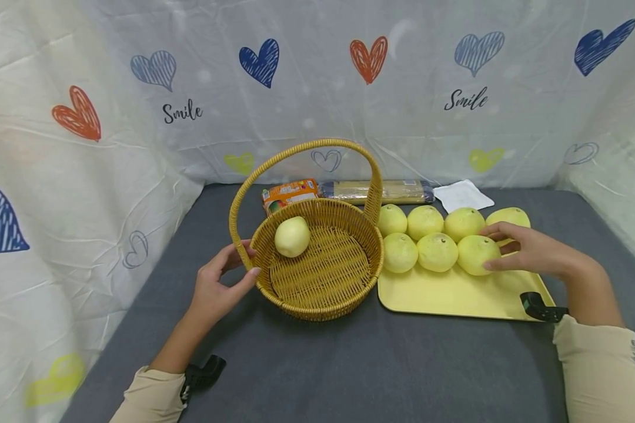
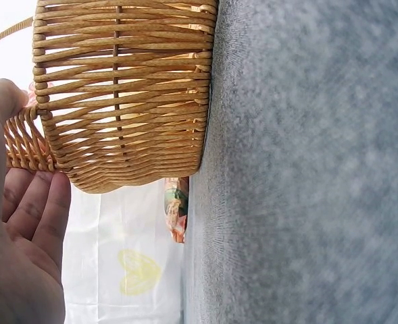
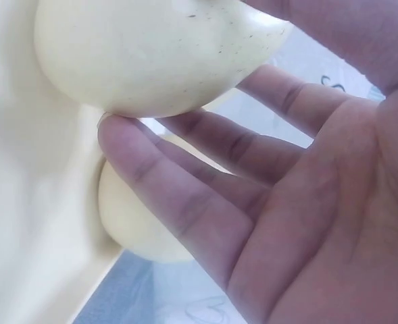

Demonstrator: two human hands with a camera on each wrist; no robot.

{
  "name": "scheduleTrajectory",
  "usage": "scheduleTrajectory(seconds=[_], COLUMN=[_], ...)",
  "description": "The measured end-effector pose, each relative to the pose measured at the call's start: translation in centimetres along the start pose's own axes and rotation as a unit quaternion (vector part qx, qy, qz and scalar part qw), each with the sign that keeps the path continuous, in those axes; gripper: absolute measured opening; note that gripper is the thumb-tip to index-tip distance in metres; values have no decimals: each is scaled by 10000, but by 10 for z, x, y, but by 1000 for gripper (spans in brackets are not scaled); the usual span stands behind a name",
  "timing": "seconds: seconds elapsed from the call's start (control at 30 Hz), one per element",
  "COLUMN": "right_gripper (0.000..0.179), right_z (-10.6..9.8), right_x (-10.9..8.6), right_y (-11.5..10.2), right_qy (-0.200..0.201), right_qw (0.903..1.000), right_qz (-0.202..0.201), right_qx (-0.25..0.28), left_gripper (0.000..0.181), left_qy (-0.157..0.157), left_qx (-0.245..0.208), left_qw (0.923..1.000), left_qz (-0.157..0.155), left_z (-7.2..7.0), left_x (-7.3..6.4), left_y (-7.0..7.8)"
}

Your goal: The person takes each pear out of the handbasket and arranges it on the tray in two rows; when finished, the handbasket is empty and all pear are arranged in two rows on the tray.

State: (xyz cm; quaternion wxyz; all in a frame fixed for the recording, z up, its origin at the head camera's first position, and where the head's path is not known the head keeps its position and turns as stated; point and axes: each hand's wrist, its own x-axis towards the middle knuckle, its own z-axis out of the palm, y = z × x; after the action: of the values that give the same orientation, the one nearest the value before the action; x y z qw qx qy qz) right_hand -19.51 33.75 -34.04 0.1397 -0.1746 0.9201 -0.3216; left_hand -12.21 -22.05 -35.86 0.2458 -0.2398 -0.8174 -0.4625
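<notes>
A woven basket [image 1: 325, 308] with a tall arched handle [image 1: 317, 144] stands on the grey table, one pale yellow-green round fruit [image 1: 292, 237] inside at its left. My left hand [image 1: 219, 282] holds the foot of the handle at the basket's left rim, thumb in front and fingers behind; in the left wrist view this handle foot [image 2: 30, 138] sits between them. On the yellow tray [image 1: 455, 296] lie several like fruits in two rows. My right hand [image 1: 534, 249] grips the front row's rightmost fruit [image 1: 476, 255] between thumb and fingers. In the right wrist view the fingertips [image 3: 121, 138] touch this fruit's side.
Behind the basket lie an orange packet [image 1: 291, 191] and a long clear-wrapped pack [image 1: 397, 191]. A folded white cloth [image 1: 463, 195] rests behind the tray. White curtains [image 1: 317, 88] printed with hearts hang at the back and sides. Grey tabletop [image 1: 349, 370] stretches in front.
</notes>
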Motion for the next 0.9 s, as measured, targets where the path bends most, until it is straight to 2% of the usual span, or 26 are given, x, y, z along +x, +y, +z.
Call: scheduleTrajectory(seconds=[0.2, 0.43, 0.7, 0.9], right_gripper=[65, 59, 38, 31], right_z=[1, 1, 0, 9], right_x=[-1, -3, -4, 10], right_y=[-5, -9, -19, -39], right_qy=[-2, 77, 938, 1418], right_qw=[10000, 9997, 9951, 9876], right_qz=[67, 109, -230, -677], right_qx=[-72, -198, -227, -58], left_gripper=[49, 49, 49, 48], left_qy=[35, 23, 1, 32], left_qx=[62, 90, 75, 79], left_qw=[9999, 9999, 9999, 9999], left_qz=[133, 123, 107, 82], left_z=[1, 1, 2, 1], left_x=[-1, 0, 0, 0], left_y=[-3, -1, -1, -2])
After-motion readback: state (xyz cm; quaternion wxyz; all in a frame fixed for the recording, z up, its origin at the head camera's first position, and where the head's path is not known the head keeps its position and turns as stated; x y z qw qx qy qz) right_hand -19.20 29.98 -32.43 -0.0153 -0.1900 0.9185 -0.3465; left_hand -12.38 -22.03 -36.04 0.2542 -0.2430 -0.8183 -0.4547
